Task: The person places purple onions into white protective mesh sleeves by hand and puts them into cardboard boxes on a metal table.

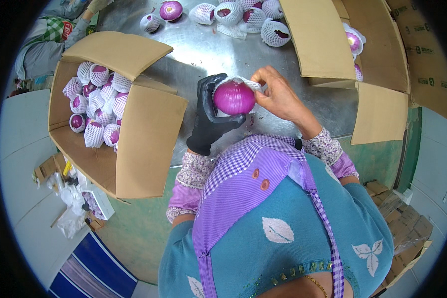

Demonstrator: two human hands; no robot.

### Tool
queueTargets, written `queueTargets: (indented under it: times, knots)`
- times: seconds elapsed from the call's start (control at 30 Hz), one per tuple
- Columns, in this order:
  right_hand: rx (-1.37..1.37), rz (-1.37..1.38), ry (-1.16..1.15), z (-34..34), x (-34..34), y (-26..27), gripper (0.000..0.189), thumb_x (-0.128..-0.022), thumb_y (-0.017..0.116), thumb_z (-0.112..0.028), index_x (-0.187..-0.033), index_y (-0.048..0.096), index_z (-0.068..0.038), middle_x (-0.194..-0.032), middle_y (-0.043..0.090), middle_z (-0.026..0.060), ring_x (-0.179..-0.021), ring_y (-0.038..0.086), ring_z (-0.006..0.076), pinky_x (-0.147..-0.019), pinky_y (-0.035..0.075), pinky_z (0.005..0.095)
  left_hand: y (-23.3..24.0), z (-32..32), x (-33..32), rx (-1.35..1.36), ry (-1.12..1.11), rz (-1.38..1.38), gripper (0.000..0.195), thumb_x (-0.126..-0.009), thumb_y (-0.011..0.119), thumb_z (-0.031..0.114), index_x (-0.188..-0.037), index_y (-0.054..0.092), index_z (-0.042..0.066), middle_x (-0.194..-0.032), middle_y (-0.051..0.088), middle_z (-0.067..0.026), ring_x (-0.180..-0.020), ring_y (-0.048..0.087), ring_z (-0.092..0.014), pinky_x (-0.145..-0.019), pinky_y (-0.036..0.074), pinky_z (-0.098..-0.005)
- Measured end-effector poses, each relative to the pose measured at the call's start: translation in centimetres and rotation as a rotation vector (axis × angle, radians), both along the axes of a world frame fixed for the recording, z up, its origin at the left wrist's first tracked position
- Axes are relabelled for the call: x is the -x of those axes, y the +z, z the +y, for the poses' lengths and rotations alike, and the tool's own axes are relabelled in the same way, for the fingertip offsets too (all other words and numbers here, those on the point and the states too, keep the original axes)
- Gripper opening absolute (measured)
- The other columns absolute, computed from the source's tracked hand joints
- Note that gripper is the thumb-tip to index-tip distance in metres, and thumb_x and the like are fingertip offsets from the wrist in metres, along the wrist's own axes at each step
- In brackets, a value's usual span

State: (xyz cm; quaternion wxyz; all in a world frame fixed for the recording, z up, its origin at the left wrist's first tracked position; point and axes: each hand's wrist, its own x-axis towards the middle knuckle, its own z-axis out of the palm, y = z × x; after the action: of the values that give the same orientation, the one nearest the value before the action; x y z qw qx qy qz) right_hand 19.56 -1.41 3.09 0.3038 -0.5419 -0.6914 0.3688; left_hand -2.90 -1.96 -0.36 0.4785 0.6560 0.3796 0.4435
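A purple-red onion (234,97) rests in my left hand (206,115), which wears a black glove and curls around its left side and underside. White foam netting (252,85) wraps behind the onion and shows along its top and right side. The bare thumb and fingers of my right hand (277,93) pinch the netting's edge at the onion's upper right. The onion's front is uncovered. Both hands are above the metal table (193,70), close to the front of my apron (257,164).
An open cardboard box (151,141) at left holds several netted onions (97,100). Another open box (383,48) stands at right with a few. More netted onions (229,14) and a bare onion (171,10) lie at the table's far side. Another person (52,44) is at upper left.
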Motion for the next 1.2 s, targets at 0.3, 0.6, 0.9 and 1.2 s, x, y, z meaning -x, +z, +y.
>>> queueTargets:
  times: [0.3,0.6,0.9,1.2]
  knots:
    - [0.091,0.57,-0.244,0.3,0.9,-2.2,0.026,-0.094,0.056,-0.002,-0.12,0.053,-0.003,-0.099,0.062,0.0081,-0.086,0.06,0.0117,-0.076,0.049,0.0282,0.0,0.4,-2.1,0.101,0.092,-0.169,0.085,-0.067,0.09,0.012,-0.134,0.04,0.004,-0.129,0.048,-0.0109,-0.121,0.052,-0.023,-0.103,0.047,-0.0371]
    - [0.013,0.293,-0.122,-0.5,0.9,-1.1,0.028,-0.091,0.066,-0.005,-0.115,0.053,-0.004,-0.095,0.057,0.0059,-0.08,0.059,0.0102,-0.07,0.051,0.0278,-0.3,1.3,-1.5,0.095,0.234,-0.191,0.078,-0.07,0.088,0.008,-0.13,0.04,0.004,-0.126,0.047,-0.0104,-0.115,0.052,-0.021,-0.099,0.049,-0.0351]
    - [0.419,0.994,-0.268,1.4,0.7,-3.4,0.018,-0.097,0.058,-0.011,-0.114,0.059,-0.006,-0.103,0.058,-0.0011,-0.094,0.054,0.0068,-0.083,0.047,0.026,-0.4,1.4,-2.7,-0.086,0.345,0.056,0.094,-0.067,0.092,0.021,-0.141,0.037,0.001,-0.13,0.046,-0.0155,-0.121,0.05,-0.029,-0.104,0.044,-0.0428]
    - [0.32,0.781,-0.05,1.4,1.1,-3.9,0.036,-0.093,0.063,-0.001,-0.125,0.049,-0.006,-0.092,0.052,-0.0008,-0.082,0.054,0.0065,-0.069,0.05,0.0246,-1.5,2.5,-1.1,-0.198,0.372,0.29,0.104,-0.062,0.094,0.038,-0.143,0.041,0.0,-0.137,0.048,-0.0213,-0.128,0.047,-0.038,-0.107,0.041,-0.0483]
